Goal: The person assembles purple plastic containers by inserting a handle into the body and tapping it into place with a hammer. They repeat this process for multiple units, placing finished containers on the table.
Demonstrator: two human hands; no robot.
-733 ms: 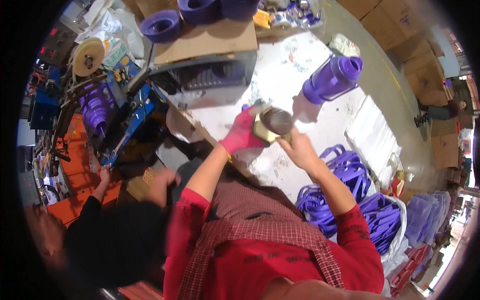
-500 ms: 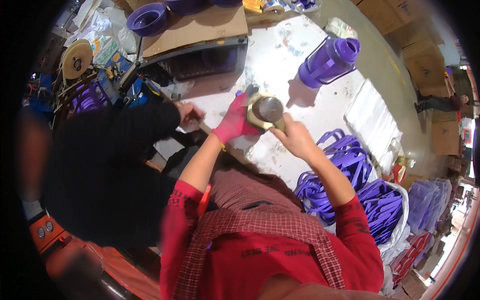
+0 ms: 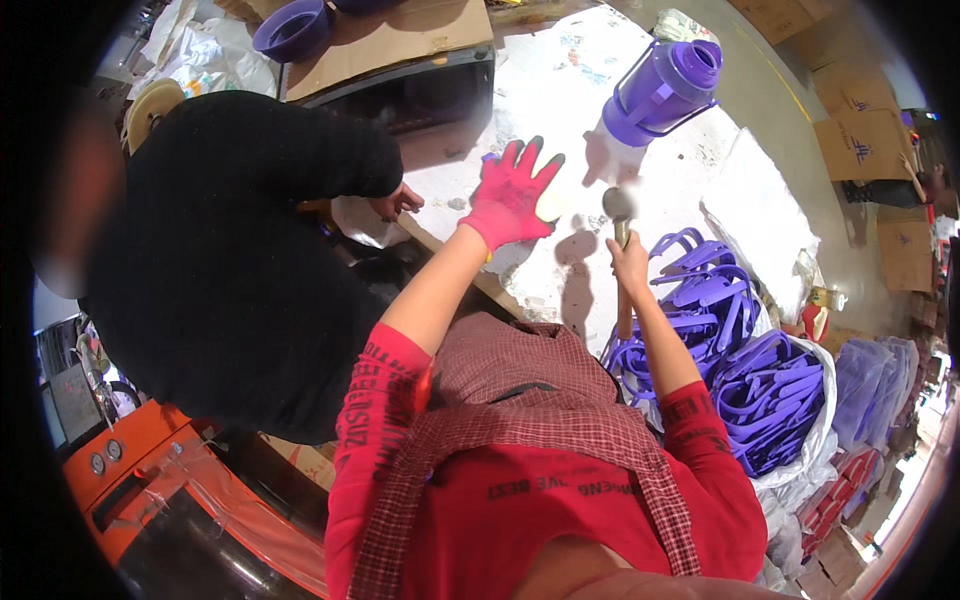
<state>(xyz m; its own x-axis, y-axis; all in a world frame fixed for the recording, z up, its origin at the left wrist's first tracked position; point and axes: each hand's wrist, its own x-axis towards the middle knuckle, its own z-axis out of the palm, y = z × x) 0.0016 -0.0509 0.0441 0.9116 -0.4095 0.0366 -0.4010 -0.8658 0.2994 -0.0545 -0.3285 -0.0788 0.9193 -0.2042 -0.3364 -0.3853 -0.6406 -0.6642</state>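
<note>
The gloved left hand (image 3: 508, 200) lies open on a pale piece (image 3: 548, 205) on the worktop (image 3: 560, 90), the right hand (image 3: 628, 262) grips a raised hammer (image 3: 618, 208): the blow looks yet unstruck.

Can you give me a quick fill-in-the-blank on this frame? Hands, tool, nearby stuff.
1. The left hand wears a glove coloured ____.
2. The right hand grips the handle of a ____.
3. The jug lying on the white table is coloured ____.
4. The bag at the person's right holds purple ____.

Missing words: pink; hammer; purple; handles
</note>
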